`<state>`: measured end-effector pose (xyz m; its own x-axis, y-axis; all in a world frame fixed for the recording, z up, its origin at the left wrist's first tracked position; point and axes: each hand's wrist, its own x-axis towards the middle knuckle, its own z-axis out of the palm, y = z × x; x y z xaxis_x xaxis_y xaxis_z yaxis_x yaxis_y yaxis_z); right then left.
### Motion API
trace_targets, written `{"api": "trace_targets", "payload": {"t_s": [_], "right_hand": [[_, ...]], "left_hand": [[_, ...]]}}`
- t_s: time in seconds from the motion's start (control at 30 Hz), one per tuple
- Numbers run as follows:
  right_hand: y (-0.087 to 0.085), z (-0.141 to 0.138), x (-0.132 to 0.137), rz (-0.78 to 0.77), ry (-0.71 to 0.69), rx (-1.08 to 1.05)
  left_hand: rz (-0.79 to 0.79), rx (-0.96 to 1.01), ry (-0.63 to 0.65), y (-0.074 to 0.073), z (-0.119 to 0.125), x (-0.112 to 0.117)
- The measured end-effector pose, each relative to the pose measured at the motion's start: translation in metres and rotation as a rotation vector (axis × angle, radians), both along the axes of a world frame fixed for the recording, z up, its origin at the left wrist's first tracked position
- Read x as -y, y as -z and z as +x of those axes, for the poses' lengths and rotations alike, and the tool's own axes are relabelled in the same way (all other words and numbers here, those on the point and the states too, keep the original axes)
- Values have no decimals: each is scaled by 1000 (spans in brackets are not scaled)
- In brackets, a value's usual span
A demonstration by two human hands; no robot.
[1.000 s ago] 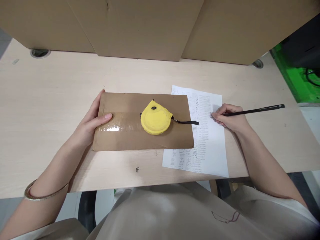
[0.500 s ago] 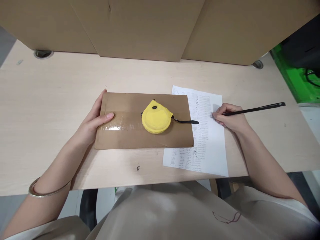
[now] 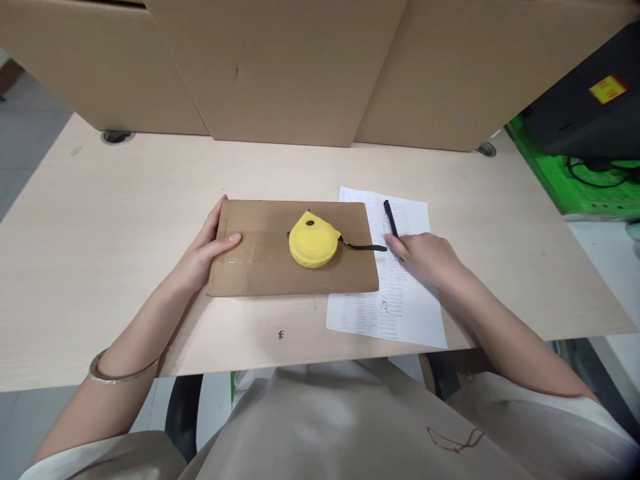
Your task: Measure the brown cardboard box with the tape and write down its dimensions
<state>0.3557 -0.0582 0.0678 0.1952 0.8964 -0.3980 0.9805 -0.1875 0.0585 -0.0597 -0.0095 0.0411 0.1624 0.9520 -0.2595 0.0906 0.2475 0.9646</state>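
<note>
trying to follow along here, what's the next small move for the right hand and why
Likely slide the right hand left to the black strap of the yellow tape measure: it lies just right of the strap's end, the black pen is over the printed sheet, and the left hand grips the cardboard edge.

A cardboard panel (image 3: pixel 260 267) near the front edge of the surface (image 3: pixel 125 220) is gripped at its left end by the left hand (image 3: pixel 205 257); a yellow tape measure (image 3: pixel 313 240) is carried on it. A black pen (image 3: pixel 390 219) is touched by the right hand (image 3: pixel 425 259) over a printed sheet (image 3: pixel 400 313), the grip blurred
</note>
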Motion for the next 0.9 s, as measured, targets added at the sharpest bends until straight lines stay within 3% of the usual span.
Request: {"api": "trace_targets", "payload": {"t_s": [0.17,0.37,0.43,0.5,0.6,0.7,0.8,0.9], "right_hand": [[-1,-29,4,-63,-119,156],[-2,-20,6,15,-125,94],[-6,-14,5,128,-97,43],[-15,-13,3,348,-83,-55],[-38,-32,0,603,-196,-329],[-52,-74,-6,549,-366,-469],[-51,-113,-12,440,-458,-438],[-43,-121,-14,431,-463,-473]], "left_hand": [[11,0,-6,0,-2,0],[36,-7,5,0,-1,0],[30,-5,-6,1,-1,0],[27,-10,-22,2,0,0],[29,-9,-23,2,0,-1],[36,17,-17,1,3,0],[42,55,-21,-1,6,2],[68,75,-6,2,8,3]]}}
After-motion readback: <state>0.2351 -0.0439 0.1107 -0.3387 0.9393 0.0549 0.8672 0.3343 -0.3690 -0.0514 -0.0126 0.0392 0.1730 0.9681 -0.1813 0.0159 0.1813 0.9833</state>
